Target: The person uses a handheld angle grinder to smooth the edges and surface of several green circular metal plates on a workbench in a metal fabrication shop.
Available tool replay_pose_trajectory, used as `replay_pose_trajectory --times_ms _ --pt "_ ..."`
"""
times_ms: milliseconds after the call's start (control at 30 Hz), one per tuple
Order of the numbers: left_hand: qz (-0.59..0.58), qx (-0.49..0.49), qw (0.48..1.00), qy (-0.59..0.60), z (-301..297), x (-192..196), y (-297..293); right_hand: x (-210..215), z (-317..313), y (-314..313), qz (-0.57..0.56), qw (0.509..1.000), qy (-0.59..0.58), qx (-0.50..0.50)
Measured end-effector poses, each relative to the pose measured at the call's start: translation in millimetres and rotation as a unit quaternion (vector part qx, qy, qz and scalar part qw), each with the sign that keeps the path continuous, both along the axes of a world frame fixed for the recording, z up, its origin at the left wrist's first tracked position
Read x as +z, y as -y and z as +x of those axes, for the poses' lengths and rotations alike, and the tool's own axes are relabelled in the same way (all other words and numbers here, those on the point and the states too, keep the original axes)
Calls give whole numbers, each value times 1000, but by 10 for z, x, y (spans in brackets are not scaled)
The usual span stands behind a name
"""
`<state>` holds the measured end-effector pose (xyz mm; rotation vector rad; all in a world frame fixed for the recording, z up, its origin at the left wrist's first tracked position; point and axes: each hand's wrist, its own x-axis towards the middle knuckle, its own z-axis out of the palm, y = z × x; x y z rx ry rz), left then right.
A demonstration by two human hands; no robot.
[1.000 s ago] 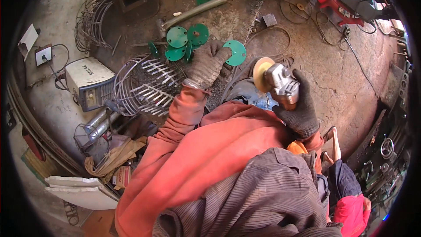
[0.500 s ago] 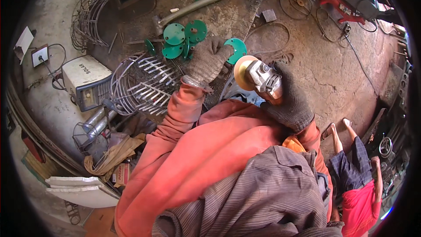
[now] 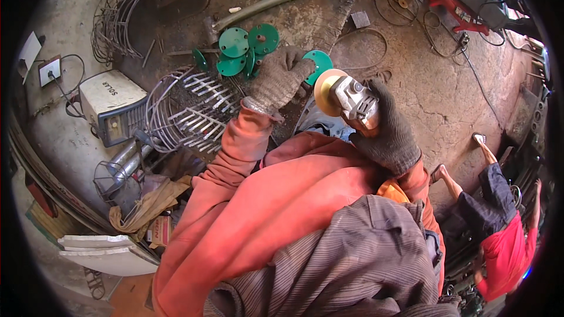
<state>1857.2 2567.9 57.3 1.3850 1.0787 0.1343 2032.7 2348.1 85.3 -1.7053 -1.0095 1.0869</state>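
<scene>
Since the earlier frame, the angle grinder (image 3: 351, 101) has been shifted slightly left, at frame centre, clamped in the gloved right hand (image 3: 385, 132). The gloved left hand (image 3: 281, 79) is rested, fingers curled, on one green disc (image 3: 318, 63); four more green discs (image 3: 245, 47) are lying upper centre.

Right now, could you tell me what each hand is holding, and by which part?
The right hand grips the angle grinder by its body. The left hand rests on a green disc; any grip is unclear.
</scene>
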Motion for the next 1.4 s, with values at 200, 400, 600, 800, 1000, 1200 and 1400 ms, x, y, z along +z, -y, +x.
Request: replay_pose_trajectory --times_ms 200,400,600,800,1000,1200,1400 --pt "-9 -10 1000 -27 -3 7 -25 3 -18 40 -34 998 42 22" --pt "-44 6 999 -27 78 204 0 91 -5 -15 -19 1000 20 11" --pt "-54 5 997 -48 110 300 3 -22 -34 90 1 999 45 10" --pt "-96 176 963 181 119 454 -223 -48 96 252 -14 990 -74 -120" --pt "284 -41 954 -90 -73 869 -733 -181 103 409 10 982 -88 -166" --pt "298 -154 897 -288 -91 516 -743 -161 54 478 -12 991 -16 -130" --pt "380 -208 858 -277 28 498 -695 -144 7 470 11 994 -27 -106"
